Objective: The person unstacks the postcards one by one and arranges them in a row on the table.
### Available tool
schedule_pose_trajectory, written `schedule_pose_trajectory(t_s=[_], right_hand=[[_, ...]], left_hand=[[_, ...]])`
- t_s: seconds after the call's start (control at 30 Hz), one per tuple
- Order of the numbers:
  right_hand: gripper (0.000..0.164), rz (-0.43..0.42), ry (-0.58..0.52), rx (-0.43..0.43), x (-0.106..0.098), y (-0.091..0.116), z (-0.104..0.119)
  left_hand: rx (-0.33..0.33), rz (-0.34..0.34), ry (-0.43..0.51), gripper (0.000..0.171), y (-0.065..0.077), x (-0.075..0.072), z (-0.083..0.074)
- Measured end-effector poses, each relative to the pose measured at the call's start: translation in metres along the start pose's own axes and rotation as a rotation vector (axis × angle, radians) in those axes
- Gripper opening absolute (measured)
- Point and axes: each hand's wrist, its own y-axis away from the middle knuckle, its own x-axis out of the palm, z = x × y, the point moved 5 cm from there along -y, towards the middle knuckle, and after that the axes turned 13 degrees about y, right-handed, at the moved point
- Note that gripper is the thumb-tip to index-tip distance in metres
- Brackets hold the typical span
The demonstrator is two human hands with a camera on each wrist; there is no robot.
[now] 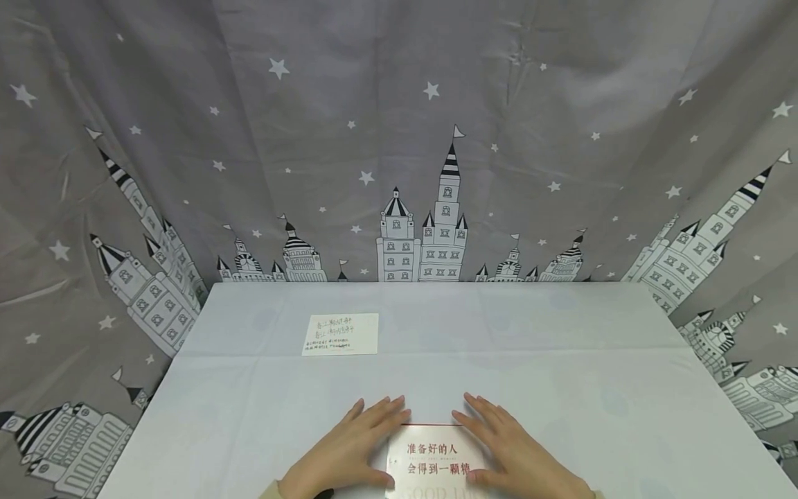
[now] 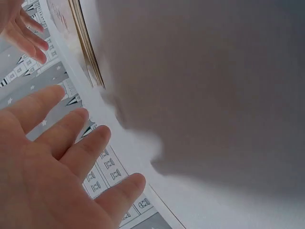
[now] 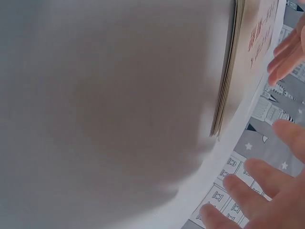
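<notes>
A pale notebook (image 1: 430, 459) with red Chinese lettering and a red line along its far edge lies at the near edge of the table. My left hand (image 1: 349, 447) hovers at its left side with fingers spread, and my right hand (image 1: 517, 450) mirrors it at the right side, thumb overlapping the cover in the head view. In the left wrist view the notebook (image 2: 86, 43) shows a layered edge of several sheets; in the right wrist view its edge (image 3: 228, 71) looks the same. Both hands have extended fingers, with nothing gripped.
On the white table (image 1: 530, 346), a white card (image 1: 340, 335) with black handwriting lies farther back and left. A grey curtain (image 1: 399, 104) printed with stars and castles hangs behind the table and at both sides. A small dark object (image 1: 324, 493) peeks out beneath my left wrist.
</notes>
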Motion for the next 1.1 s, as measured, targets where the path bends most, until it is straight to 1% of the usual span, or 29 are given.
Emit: schedule_pose_trajectory(t_s=[0.13,0.2,0.27,0.33,0.43,0.53,0.73,0.9,0.97,1.1], right_hand=[[0.08,0.059,-0.04,0.027,0.002,0.002,0.002],[0.08,0.077,-0.054,0.036,0.004,0.003,0.003],[0.081,0.079,-0.068,0.037,0.005,0.004,0.003],[0.081,0.062,-0.065,0.026,0.006,0.006,0.004],[0.083,0.016,-0.017,-0.004,0.009,0.007,0.005],[0.084,-0.013,0.033,-0.03,0.013,0.009,0.007],[0.082,-0.017,0.067,-0.044,0.018,0.012,0.012],[0.089,-0.027,0.071,-0.027,0.018,0.014,0.017],[0.092,-0.027,0.078,-0.015,0.019,0.015,0.018],[0.093,-0.033,0.086,-0.013,0.019,0.015,0.019]], left_hand=[[-0.01,0.014,-0.018,0.092,0.001,0.005,-0.004],[-0.03,0.022,-0.01,0.092,0.002,0.007,-0.006],[-0.059,0.033,0.021,0.092,0.002,0.009,-0.008],[-0.084,0.044,0.048,0.092,0.003,0.011,-0.008],[-0.102,0.05,0.072,0.092,0.004,0.014,-0.008],[-0.086,0.051,0.052,0.092,0.005,0.016,-0.009],[-0.071,0.073,0.02,0.09,0.005,0.018,-0.012],[-0.05,0.079,-0.001,0.093,0.005,0.019,-0.014],[-0.032,0.079,-0.013,0.093,0.006,0.02,-0.015],[-0.012,0.072,-0.028,0.091,0.006,0.021,-0.017]])
